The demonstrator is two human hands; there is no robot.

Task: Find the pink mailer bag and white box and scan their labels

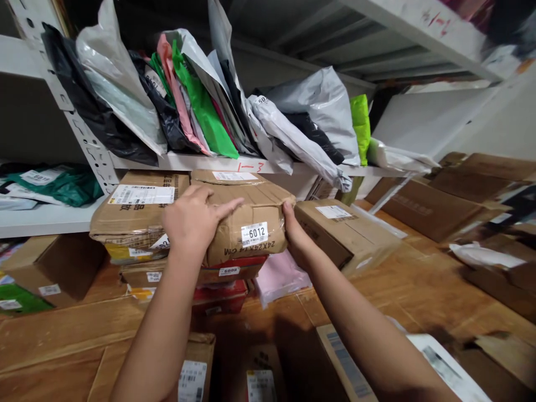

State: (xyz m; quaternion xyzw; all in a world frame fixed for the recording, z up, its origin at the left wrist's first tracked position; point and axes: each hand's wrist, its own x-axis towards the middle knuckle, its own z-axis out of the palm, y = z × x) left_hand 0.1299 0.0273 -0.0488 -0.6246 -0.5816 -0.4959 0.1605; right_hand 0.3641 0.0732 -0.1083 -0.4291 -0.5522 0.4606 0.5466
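Observation:
A brown cardboard box (226,240) with a white "6012" sticker is held between my two hands, just below the shelf edge. My left hand (195,215) grips its left side, one finger stretched across the front top edge and the others curled. At the right front corner, my right hand (296,231) has its thumb on the edge; its other fingers are mostly hidden behind the box. Under it lies a red box (255,265) with a "6008" sticker. Close to my left hand is another taped carton (125,215) with a large label.
Plastic mailer bags (201,106) stand packed on the white shelf (201,163) marked "1-3". To the right sit a carton (355,237) and a pink package (280,276). More cartons (201,357) stand low in front, and larger boxes (439,206) fill the far right.

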